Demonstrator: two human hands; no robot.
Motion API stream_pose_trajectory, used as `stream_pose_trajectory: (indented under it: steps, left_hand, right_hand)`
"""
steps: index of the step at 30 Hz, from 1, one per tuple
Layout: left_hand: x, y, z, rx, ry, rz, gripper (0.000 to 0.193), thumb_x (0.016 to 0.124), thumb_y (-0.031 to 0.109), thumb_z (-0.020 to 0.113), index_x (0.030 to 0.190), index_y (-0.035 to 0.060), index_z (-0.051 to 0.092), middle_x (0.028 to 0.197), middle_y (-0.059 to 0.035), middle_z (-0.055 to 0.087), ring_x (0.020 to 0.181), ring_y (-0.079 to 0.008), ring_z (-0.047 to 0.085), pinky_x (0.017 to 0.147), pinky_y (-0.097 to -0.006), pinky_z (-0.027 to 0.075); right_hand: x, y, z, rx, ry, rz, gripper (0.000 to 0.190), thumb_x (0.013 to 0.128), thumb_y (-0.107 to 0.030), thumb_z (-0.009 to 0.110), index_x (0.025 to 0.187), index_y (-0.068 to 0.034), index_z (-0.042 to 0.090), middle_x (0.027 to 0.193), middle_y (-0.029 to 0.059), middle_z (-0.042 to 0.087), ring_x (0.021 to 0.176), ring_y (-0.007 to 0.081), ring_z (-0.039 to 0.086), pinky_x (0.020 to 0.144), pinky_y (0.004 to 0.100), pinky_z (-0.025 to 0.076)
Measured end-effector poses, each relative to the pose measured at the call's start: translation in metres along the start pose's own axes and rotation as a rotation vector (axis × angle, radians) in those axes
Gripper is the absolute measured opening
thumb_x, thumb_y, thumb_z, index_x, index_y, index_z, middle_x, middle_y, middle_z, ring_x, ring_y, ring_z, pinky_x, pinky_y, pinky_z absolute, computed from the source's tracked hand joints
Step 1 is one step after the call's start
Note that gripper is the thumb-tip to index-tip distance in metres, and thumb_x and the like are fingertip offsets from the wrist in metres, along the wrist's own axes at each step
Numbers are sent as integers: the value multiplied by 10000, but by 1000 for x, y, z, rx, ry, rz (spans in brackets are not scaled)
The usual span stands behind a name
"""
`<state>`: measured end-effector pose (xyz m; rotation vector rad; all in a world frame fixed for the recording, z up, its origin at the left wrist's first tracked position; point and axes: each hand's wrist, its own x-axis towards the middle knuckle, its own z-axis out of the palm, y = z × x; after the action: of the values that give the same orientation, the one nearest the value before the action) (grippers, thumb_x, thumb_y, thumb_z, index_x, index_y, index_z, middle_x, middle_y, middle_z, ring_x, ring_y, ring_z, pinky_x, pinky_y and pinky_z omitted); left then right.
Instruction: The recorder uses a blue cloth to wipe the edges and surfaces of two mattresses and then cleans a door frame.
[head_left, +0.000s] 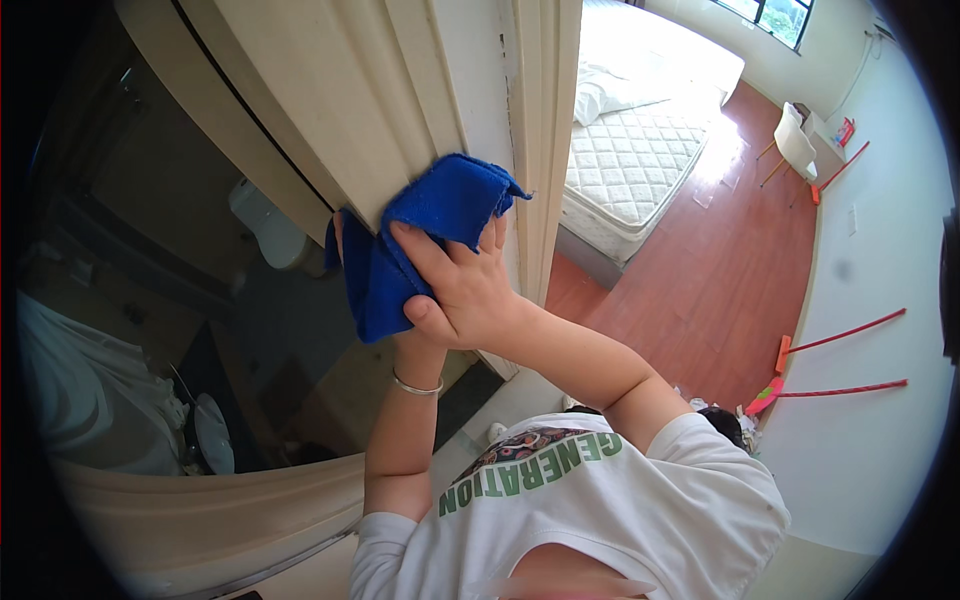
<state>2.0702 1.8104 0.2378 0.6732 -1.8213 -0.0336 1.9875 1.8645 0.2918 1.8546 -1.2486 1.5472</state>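
A blue cloth (450, 195) is folded over the edge of a cream door frame (382, 127). My right hand (472, 292) lies on the cloth with its fingers spread, some tucked under a flap of it, pressing it against the frame's face. Lower and to the left, my left hand (339, 232) grips the cloth's other end around the frame's inner side. Most of that hand is hidden behind the cloth; a few fingertips show at its left edge. A silver bangle (418, 385) circles my left wrist.
Left of the frame is a dark bathroom with a white toilet (270, 225). To the right, a room holds a bare mattress (637, 157), a white chair (793, 142) and red-handled cleaning tools (847, 330) leaning on the wall (862, 255). Litter lies near the wall's foot.
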Motion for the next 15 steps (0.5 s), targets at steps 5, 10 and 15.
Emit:
stream_pose_trajectory:
  steps: [5,10,15]
  left_hand:
    - [0,22,5,-17,44,42,668,957,408,486,1432,9,238,1398,-182,374,1253,-299,421,1082,-425,326]
    - [-4,28,-2,-106,44,-43,715,911,366,562,1430,-11,245,1452,-215,294,1324,-360,319,1103,-466,266]
    - [21,26,-26,-208,66,-63,703,894,312,603,1414,-31,277,1447,-204,312,1325,-340,328,1098,-446,271]
  right_hand:
    - [-106,23,19,7,-116,229,516,849,-353,493,1245,-27,555,1256,259,450,1162,488,376,1008,586,254]
    - [-133,21,12,91,-158,227,508,828,-263,508,1247,23,523,1296,268,446,1247,506,331,1047,583,250]
    - [-11,15,-20,138,-85,34,531,851,-326,495,1255,18,514,1330,254,431,1279,488,312,1072,560,224]
